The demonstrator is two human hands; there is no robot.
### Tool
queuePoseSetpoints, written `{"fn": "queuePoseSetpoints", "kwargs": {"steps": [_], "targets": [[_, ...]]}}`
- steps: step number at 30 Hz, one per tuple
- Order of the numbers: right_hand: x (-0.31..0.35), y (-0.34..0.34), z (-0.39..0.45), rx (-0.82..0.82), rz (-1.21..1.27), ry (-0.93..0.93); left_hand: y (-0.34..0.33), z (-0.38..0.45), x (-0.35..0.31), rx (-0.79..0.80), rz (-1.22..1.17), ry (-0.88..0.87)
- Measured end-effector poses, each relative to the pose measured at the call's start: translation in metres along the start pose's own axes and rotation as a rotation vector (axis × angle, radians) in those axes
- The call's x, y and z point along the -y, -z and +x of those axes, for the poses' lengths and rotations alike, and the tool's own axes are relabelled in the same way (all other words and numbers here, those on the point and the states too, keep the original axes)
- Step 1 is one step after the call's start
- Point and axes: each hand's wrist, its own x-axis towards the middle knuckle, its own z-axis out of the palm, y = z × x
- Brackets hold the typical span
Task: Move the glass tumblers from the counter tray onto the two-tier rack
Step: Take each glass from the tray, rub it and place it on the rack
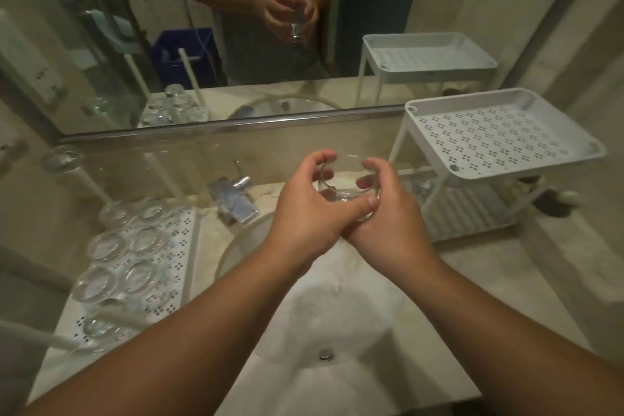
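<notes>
Both hands, left (304, 209) and right (388, 213), clasp one tumbler (347, 184) mid-frame above the sink (324, 314), fingers wrapped around its wall. Glass looks rigid, slick, breakable; grip the sides. Rack (499, 142) waits upper right; tray (162, 246) lower left.

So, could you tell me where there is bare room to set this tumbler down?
The rack's top tier is bare from rim to rim. The lower tier already holds things at its back. The left tray is crowded with tumblers.
</notes>
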Motion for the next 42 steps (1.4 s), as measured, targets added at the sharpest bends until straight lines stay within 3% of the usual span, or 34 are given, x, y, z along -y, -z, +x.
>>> {"fn": "queuePoseSetpoints", "kwargs": {"steps": [21,30,42], "targets": [[-0.205,0.119,-0.012,-0.073,-0.087,-0.262,-0.212,0.027,0.079,0.323,0.31,0.141],[-0.263,0.136,0.005,-0.069,-0.099,-0.304,-0.254,0.054,0.111,0.362,0.415,0.19],[-0.307,0.118,0.051,-0.048,-0.091,-0.236,-0.271,0.083,0.135,0.325,0.341,0.331]]}}
